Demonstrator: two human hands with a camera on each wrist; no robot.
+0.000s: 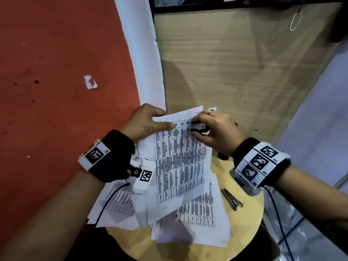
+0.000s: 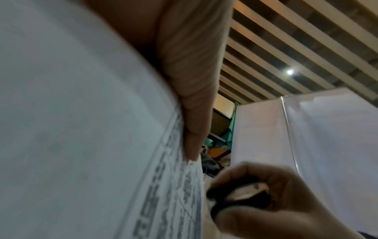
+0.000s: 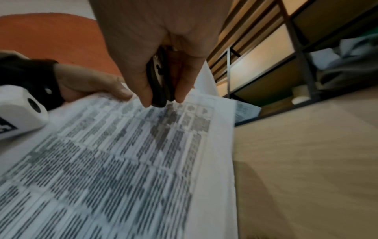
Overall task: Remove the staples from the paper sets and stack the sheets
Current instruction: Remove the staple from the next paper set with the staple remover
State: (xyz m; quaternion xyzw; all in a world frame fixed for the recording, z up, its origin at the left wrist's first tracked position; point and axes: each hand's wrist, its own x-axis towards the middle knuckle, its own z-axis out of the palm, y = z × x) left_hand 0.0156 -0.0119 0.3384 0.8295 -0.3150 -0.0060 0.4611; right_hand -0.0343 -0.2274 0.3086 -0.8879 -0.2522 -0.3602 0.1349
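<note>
A printed paper set with table text is held raised above a round wooden stool. My left hand grips its top left edge, thumb on the printed face. My right hand pinches a black staple remover and holds it against the sheet's top area. The right wrist view shows the staple remover between thumb and fingers, its tip at the paper set. The left wrist view shows my thumb on the paper set and the staple remover. No staple is visible.
More printed sheets lie scattered on the stool under the held set. A pen lies at the stool's right. A wooden panel stands behind, and the red floor spreads left with a paper scrap.
</note>
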